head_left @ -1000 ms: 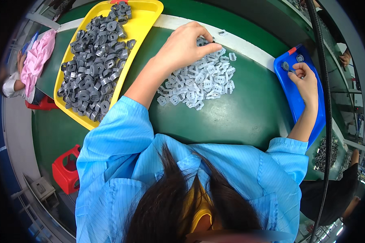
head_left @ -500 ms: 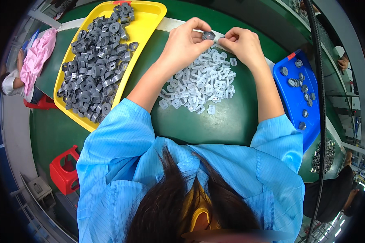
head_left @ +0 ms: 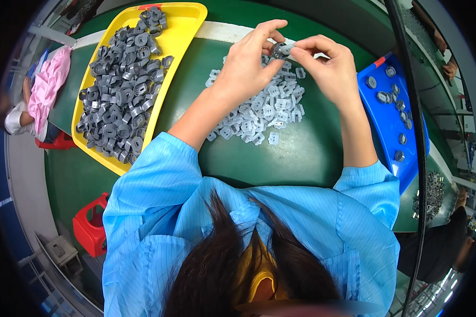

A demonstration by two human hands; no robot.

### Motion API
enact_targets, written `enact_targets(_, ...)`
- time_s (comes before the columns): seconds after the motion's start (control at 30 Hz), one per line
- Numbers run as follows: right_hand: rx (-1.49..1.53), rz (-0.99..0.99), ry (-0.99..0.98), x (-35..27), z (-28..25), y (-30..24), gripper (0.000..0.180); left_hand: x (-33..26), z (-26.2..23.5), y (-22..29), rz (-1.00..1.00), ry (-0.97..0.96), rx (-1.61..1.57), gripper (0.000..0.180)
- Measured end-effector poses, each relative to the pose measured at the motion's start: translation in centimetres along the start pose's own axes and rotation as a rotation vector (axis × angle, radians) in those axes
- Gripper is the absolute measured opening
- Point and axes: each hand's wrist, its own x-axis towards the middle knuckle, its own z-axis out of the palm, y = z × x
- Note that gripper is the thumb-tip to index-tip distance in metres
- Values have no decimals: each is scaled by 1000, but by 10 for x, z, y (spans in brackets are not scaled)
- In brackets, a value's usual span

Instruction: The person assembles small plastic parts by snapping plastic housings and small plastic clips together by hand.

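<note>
Hands [head_left: 247,66] at grey part [head_left: 278,51]; blue tray [head_left: 390,124] red-labelled.

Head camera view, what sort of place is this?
Likely a factory workshop: a yellow tray heaped with gray parts, a pile of translucent pieces on a green work surface, and a blue tray.

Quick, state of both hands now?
Left hand: closed on a grey round part.
Right hand: pinching a whitish piece at that part.
</note>
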Motion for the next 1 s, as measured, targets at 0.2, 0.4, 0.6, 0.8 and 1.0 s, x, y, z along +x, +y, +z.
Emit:
enact_targets(0.2,19,179,-151,-1,-1,-5,13,-4,5,3,96,23,49,59)
enact_targets(0.4,-57,-25,89,-7,15,-3,12,-1,7,-3,140,84,104,59)
enact_targets(0.6,266,274,1,-5,12,-1,9,-1,5,0,326,142,193,58)
enact_targets(0.8,654,483,-272,-1,-9,12,14,-3,5,0,429,14,297,61)
enact_targets(1.0,634,464,-424,0,-29,-4,18,3,-13,16,259,-168,6,67)
